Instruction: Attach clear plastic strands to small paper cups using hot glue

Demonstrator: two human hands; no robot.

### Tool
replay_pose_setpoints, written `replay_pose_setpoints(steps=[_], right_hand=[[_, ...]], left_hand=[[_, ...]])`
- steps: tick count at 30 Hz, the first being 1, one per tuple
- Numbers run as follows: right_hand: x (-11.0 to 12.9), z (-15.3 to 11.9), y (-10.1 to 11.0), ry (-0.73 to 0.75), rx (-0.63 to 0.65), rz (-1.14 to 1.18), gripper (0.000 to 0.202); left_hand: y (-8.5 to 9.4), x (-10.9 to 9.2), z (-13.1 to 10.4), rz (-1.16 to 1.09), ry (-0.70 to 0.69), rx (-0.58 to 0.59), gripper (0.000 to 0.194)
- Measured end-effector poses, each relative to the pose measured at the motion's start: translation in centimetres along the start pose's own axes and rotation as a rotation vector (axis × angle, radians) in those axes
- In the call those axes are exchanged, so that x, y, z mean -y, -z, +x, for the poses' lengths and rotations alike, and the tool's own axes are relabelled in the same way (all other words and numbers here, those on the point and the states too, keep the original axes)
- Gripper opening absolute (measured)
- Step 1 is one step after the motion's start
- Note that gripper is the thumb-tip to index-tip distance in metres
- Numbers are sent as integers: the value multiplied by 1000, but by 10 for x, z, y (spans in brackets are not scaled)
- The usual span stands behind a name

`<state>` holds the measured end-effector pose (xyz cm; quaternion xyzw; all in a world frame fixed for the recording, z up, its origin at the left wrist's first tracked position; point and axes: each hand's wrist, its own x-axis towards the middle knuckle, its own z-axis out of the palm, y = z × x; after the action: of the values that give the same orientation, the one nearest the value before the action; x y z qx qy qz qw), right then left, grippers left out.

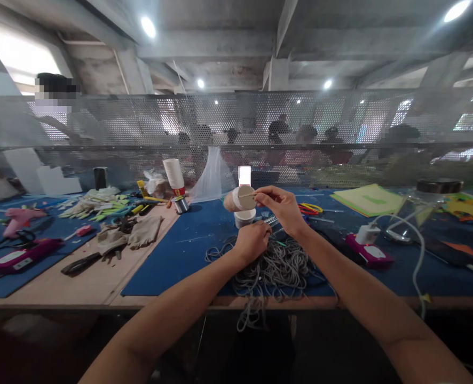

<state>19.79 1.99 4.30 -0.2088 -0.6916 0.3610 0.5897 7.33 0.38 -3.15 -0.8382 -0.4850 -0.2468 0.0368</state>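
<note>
A cylinder like a paper cup (231, 201), tan-wrapped with a white band, lies tilted with its round pale end facing me. Just below it stands a white cup-like container (245, 217). My right hand (281, 207) is closed in a pinch at the edge of that pale end, on a thin beige strand (247, 196) lying across it. Lower down, my left hand (253, 242) is closed, its fingers curled at the pile's edge; what they hold is hidden. Beneath both hands spreads a tangled heap of grey cord (284, 266), partly hanging over the table edge.
Stacked paper cups (174, 173) stand on a metal can (180, 205). Work gloves (145, 232), a pink glue gun (22, 220) and a purple power strip (24, 256) lie left. Rightward are yellow-handled scissors (312, 208), coloured sheets (368, 199) and another power strip (375, 256). People sit behind a mesh screen (140, 120).
</note>
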Motion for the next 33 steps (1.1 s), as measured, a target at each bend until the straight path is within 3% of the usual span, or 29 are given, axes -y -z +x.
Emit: replay_pose_setpoints(steps=[13,33], right_hand=[[1,-4,-4,-43,4,33,22],[1,-5,-7,-64,4,18,21]], left_hand=[[-4,1,0,-4,-10,-36,17],[-2,0,0,-2,21,-1,19]])
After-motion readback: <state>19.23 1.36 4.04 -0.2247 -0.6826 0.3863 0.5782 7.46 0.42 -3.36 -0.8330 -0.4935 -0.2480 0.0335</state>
